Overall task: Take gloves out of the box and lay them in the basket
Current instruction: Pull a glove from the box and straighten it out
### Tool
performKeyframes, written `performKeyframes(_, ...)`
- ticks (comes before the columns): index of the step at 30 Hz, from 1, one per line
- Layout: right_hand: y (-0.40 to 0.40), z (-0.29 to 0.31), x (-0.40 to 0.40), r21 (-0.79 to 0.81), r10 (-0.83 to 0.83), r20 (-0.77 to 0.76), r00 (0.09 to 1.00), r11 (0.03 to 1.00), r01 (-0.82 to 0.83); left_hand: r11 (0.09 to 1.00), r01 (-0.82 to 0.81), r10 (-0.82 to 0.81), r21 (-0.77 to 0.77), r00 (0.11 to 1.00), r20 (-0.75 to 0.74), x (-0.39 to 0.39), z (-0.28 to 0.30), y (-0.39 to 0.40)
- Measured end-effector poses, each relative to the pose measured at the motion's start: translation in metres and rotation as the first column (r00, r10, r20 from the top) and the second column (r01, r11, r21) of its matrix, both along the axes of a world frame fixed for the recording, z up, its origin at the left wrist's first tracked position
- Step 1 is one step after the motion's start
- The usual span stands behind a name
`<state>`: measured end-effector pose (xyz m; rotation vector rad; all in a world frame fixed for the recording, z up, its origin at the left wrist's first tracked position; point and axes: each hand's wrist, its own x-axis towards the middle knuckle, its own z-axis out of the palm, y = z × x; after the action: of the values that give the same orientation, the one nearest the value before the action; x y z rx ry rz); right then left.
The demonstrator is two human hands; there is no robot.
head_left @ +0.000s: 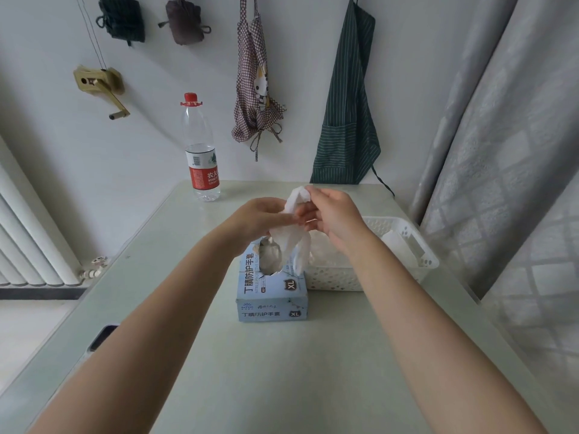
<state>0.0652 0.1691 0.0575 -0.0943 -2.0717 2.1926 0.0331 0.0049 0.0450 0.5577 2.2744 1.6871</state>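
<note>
- Radiator (pixel 28 233) at far left, below the table edge; a dark flat device (pixel 101 337) lies at the table's left rim.
- Water bottle (pixel 202 148), red cap and red label, upright near the table's far edge; only a little water in it.
- Table (pixel 250 371) pale green, both forearms reaching forward over it.
- Left hand (pixel 264 216) raised above the box, fingers curled, pinching the lower part of a white glove (pixel 291 227).
- Glove box (pixel 272 286) blue, marked XL, lying flat at table centre; oval top opening shows more white gloves inside. The held glove's fingers dangle over the box's right side.
- Right hand (pixel 332 214) just right of the left, thumb and fingertips pinching the glove's upper end.
- Basket (pixel 344 277) white, perforated, touching or just beside the box on its right; pale contents inside, kind unclear.
- Two aprons hang on the wall behind; grey curtain at right.
</note>
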Motion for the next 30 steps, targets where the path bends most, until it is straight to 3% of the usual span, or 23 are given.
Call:
performKeyframes(4,0.009,0.004,-0.001,-0.114,-0.182,0.015,0.983,0.977,0.182,0.994,-0.100,0.098,0.034,0.994,0.048,-0.003,-0.001,-0.005)
performKeyframes(8,0.014,0.004,-0.005,-0.143,-0.245,0.044,0.968,0.958,0.249,0.968,-0.236,0.226,0.090,0.968,0.113,-0.002,0.000,-0.008)
performKeyframes(12,0.008,0.003,-0.005,0.230,-0.244,-0.051,0.968,0.941,0.249,0.909,-0.380,0.365,0.169,0.924,0.112,0.000,0.008,-0.005)
performKeyframes(15,-0.004,0.012,0.006,0.381,0.038,-0.103,0.994,0.925,0.004,0.907,-0.345,0.329,0.241,0.939,0.106,0.004,0.019,0.000)
performKeyframes(17,-0.011,0.017,0.011,0.508,0.160,-0.092,0.983,0.857,-0.092,0.929,-0.306,0.300,0.208,0.952,0.060,0.007,0.026,0.004)
performKeyframes(22,-0.010,0.023,0.008,0.702,0.054,-0.137,0.989,0.710,0.059,0.956,-0.214,0.193,0.200,0.974,0.117,0.012,0.030,0.004)
performKeyframes(26,-0.002,0.029,0.005,0.776,-0.016,-0.122,0.992,0.622,0.105,0.990,-0.134,0.133,0.052,0.991,0.019,0.012,0.025,0.003)
performKeyframes(30,-0.005,0.037,0.007,0.718,-0.037,-0.098,0.995,0.689,0.096,0.972,-0.081,0.054,-0.222,0.990,-0.127,0.010,0.017,0.009)
